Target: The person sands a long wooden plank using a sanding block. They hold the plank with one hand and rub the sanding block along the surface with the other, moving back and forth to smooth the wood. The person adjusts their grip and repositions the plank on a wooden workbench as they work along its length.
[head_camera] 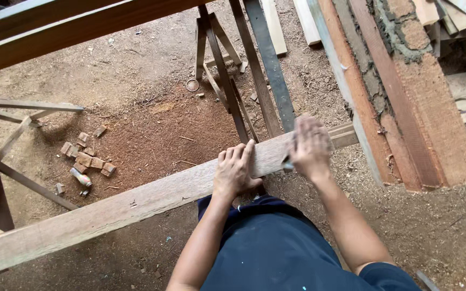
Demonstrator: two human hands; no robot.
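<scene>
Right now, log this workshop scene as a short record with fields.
Setting: dirt floor strewn with sawdust
Left hand: flat on the long wooden plank, fingers spread
Right hand: blurred, on the plank's far end, apparently gripping a small dark tool; kind cannot be told
Support: wooden trestle beyond the plank
Floor items: small wood offcuts, a small tube
Right side: brick wall

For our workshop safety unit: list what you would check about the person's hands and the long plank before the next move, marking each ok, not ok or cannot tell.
1. Left hand flat on the long plank, steadying it: ok.
2. Right hand on the plank; blurred, so its grip and any tool: cannot tell.
3. Hands set apart from each other: ok.
4. Plank's far end resting on the wooden trestle: cannot tell.
5. Footing: small wood blocks lie on the sawdust floor, away from the person: ok.
</scene>
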